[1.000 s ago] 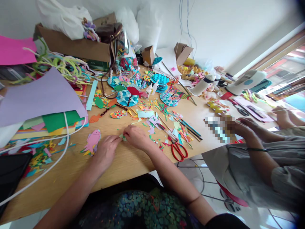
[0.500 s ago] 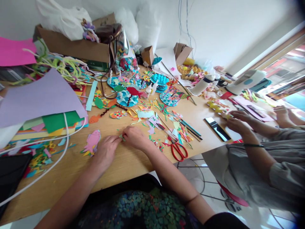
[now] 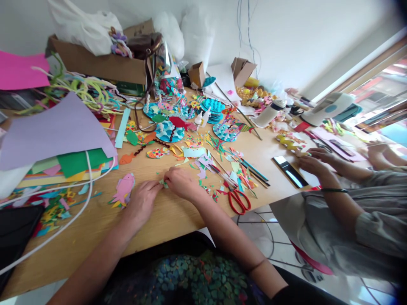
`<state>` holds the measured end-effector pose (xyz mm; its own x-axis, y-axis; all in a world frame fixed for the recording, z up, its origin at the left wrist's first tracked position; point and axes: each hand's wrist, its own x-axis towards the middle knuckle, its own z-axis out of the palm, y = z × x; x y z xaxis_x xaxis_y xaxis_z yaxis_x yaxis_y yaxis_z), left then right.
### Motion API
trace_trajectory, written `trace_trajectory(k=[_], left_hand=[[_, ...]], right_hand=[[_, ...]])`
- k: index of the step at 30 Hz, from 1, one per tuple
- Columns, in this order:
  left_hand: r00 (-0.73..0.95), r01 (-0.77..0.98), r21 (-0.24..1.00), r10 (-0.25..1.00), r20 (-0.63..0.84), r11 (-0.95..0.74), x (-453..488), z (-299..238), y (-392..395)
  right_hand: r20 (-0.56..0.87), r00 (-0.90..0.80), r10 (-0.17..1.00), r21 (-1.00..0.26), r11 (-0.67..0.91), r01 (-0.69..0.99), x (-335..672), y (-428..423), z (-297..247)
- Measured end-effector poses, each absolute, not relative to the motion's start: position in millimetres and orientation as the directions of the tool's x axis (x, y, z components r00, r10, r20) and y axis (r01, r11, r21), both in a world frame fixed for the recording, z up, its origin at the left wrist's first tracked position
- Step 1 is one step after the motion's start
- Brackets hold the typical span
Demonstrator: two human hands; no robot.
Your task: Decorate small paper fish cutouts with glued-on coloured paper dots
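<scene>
My left hand [image 3: 142, 201] and my right hand [image 3: 180, 182] meet over the wooden table [image 3: 165, 216], fingers pinched together on a small green paper scrap [image 3: 164, 183] between them. A pink paper fish [image 3: 122, 189] lies just left of my left hand. Red-handled scissors [image 3: 238, 200] rest to the right of my right hand, beside a heap of coloured paper cuttings [image 3: 237, 173].
Stacked coloured paper sheets [image 3: 60, 140] and a white cord [image 3: 76, 207] fill the left side. Blue paper discs with fish [image 3: 170, 129], a cardboard box [image 3: 95, 63] and bags stand at the back. Another person's hands [image 3: 313, 163] work at the right near a phone [image 3: 289, 170].
My hands stay pinched on the green scrap, hardly moving. The other person's hands have drawn back from the phone toward the right.
</scene>
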<state>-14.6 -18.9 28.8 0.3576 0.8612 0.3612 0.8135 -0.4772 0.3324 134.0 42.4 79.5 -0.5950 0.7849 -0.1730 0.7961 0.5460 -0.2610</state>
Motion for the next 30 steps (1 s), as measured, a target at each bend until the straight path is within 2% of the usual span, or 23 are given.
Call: trace_trajectory(k=[3,10,19,23,30], left_hand=[[0.36,0.812,0.336,0.863,0.355,-0.477,-15,27,-18],[0.355,0.827,0.351,0.892,0.281,-0.44,-17,25,-17],[0.352,0.815,0.378,0.894,0.278,-0.439,-21,30,-17],[0.33,0.797,0.412,0.89,0.314,-0.441,-22,42,-20],[0.298,0.792,0.441,0.898,0.324,-0.422,-25,55,-29]], right_hand=[[-0.155,-0.586,0.795,-0.288,0.531,0.797,137,42,83],[-0.027,-0.446,0.895,-0.393,0.401,0.828,177,33,107],[-0.168,-0.385,0.908,-0.433,0.283,0.856,212,-2,87],[-0.214,-0.414,0.885,-0.4,0.307,0.863,204,-4,85],[-0.263,-0.462,0.847,-0.243,0.405,0.881,196,7,83]])
